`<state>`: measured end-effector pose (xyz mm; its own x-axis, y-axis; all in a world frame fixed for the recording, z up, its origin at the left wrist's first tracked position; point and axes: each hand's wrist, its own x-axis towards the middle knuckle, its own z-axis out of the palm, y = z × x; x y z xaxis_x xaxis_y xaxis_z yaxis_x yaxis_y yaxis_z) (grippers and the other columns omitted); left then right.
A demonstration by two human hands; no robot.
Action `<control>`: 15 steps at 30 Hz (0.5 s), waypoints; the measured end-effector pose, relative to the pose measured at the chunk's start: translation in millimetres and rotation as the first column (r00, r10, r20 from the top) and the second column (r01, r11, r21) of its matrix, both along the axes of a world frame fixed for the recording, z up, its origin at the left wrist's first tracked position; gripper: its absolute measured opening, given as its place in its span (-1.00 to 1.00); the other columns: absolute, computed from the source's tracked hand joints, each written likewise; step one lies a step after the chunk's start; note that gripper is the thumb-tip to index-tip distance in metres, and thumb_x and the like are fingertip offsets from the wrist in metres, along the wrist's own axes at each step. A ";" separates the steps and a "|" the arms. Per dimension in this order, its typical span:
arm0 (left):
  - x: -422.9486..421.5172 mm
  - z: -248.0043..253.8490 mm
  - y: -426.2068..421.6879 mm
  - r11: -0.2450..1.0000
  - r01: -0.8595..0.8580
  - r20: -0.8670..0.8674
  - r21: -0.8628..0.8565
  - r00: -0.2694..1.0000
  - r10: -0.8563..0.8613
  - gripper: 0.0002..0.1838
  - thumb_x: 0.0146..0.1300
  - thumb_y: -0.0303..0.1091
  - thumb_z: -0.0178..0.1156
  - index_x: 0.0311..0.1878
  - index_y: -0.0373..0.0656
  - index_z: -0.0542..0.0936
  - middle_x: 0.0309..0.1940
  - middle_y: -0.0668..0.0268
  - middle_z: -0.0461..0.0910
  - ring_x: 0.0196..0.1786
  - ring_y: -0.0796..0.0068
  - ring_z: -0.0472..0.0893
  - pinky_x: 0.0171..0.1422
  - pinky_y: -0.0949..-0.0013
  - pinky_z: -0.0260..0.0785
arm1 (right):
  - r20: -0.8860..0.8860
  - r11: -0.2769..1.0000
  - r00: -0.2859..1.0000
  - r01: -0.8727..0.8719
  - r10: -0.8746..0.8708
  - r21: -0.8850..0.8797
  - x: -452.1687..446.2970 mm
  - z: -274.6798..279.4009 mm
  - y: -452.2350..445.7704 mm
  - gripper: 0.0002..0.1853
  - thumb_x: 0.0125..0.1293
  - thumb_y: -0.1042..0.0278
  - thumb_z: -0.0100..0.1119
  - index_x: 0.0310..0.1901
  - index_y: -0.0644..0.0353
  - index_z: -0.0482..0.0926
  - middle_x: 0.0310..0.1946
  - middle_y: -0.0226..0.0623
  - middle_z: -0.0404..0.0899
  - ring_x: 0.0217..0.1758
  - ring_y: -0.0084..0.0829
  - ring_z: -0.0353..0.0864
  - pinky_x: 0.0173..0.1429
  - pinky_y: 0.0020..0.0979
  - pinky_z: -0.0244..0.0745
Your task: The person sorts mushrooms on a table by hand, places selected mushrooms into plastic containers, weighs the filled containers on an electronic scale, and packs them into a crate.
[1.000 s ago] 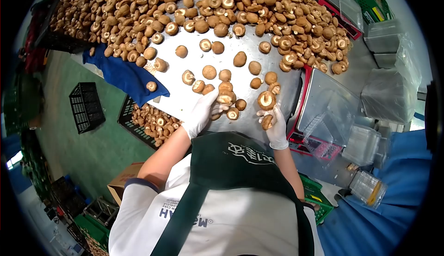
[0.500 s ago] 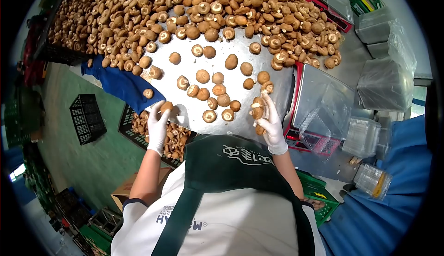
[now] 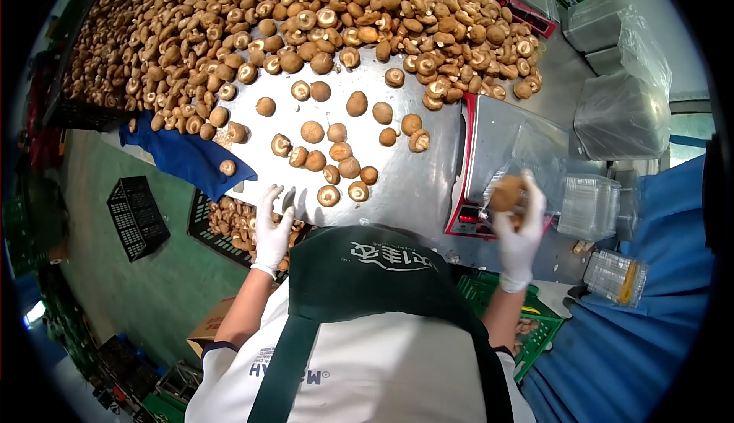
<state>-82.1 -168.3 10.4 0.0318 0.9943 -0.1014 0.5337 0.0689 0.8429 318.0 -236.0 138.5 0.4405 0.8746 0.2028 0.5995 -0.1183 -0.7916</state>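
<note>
My right hand (image 3: 521, 241), in a white glove, grips brown shiitake mushrooms (image 3: 506, 193) above the front of a red-framed scale (image 3: 474, 144). A clear plastic box (image 3: 539, 164) rests on that scale, partly hidden by the hand and mushrooms. My left hand (image 3: 273, 239), also gloved, holds nothing; its fingers are spread near the table's front edge, over a black crate of mushrooms (image 3: 229, 220). Several loose mushrooms (image 3: 312, 131) lie apart on the metal table (image 3: 413, 186) between the hands.
A large mushroom heap (image 3: 306, 10) covers the table's far side. Blue cloth (image 3: 180, 151) hangs over the left edge. Stacked clear boxes (image 3: 589, 207) stand right of the scale; bagged trays (image 3: 623, 117) are behind. A green crate (image 3: 539, 331) sits below at right.
My right hand has moved right from the table to over the scale, carrying mushrooms. My left hand has let go of its mushroom. The view has shifted slightly.
</note>
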 end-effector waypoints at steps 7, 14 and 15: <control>12.4 -2.5 12.3 0.996 0.081 -0.011 -0.040 0.997 -0.082 -0.56 0.27 -0.48 0.21 0.23 -0.22 0.48 0.27 0.01 0.42 0.36 0.07 0.40 0.47 0.20 0.20 | 0.226 0.935 0.972 0.019 0.066 -0.354 89.9 -49.1 -25.5 -0.38 0.12 0.60 0.19 0.30 0.23 0.43 0.24 -0.12 0.39 0.30 -0.19 0.40 0.39 -0.30 0.29; 21.6 1.8 27.5 0.995 0.085 0.009 -0.045 0.996 -0.085 -0.62 0.28 -0.46 0.22 0.18 -0.24 0.51 0.10 0.07 0.53 0.19 0.18 0.56 0.30 0.26 0.38 | 0.208 0.997 0.976 0.050 -0.060 0.050 20.8 3.8 39.2 -0.65 0.34 0.59 0.07 0.15 0.31 0.54 0.11 -0.11 0.56 0.20 -0.23 0.52 0.33 -0.30 0.36; 31.6 -2.9 28.9 0.996 0.064 0.150 -0.057 0.987 -0.055 -0.63 0.30 -0.44 0.20 0.18 -0.20 0.54 0.08 0.16 0.58 0.12 0.27 0.58 0.24 0.28 0.38 | 0.141 0.997 0.990 -0.022 0.012 0.074 -1.0 6.2 52.4 -0.66 0.34 0.59 0.06 0.14 0.30 0.55 0.10 -0.11 0.57 0.16 -0.24 0.54 0.29 -0.31 0.40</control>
